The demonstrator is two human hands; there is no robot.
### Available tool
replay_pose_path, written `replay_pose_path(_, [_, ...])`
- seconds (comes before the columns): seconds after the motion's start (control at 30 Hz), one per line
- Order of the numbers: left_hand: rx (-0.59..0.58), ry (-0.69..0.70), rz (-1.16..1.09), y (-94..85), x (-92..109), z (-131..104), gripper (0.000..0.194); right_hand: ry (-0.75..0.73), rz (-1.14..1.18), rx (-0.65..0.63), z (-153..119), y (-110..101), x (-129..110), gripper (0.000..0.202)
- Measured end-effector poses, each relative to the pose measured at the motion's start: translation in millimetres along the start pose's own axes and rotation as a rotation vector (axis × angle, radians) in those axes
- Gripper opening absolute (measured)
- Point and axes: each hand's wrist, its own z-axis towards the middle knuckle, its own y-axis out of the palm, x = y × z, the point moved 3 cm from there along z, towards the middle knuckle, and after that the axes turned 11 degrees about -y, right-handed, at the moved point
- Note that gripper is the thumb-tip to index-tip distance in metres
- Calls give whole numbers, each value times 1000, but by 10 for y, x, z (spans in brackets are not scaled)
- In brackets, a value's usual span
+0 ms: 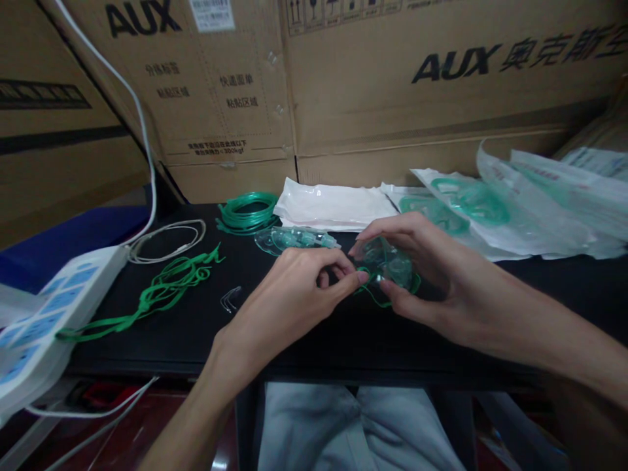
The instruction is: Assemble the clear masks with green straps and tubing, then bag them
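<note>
Over the black table my right hand (426, 275) is curled round a clear green oxygen mask (390, 263), thumb below and fingers above. My left hand (307, 281) pinches a thin green strap (364, 271) at the mask's near left side. Part of the strap hangs in a loop under the mask. Just behind my left hand lie several clear mask parts with pale green connectors (307, 238). To the left of that hand are small clear bent pieces (230, 299), too fine to name. A bundle of green elastic straps (169, 281) lies farther left.
Coiled green tubing (248, 212) and a white packet (338, 204) lie at the back. Bagged masks (471, 203) are piled at the back right. A power strip (49, 327) and white cable (147, 144) stand left. Large cardboard boxes (343, 85) wall off the rear.
</note>
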Motion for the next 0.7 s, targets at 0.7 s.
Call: replay_pose_path(0.7, [-22, -6, 69, -107, -14, -54, 12, 31, -424, 52, 14, -144, 152, 31])
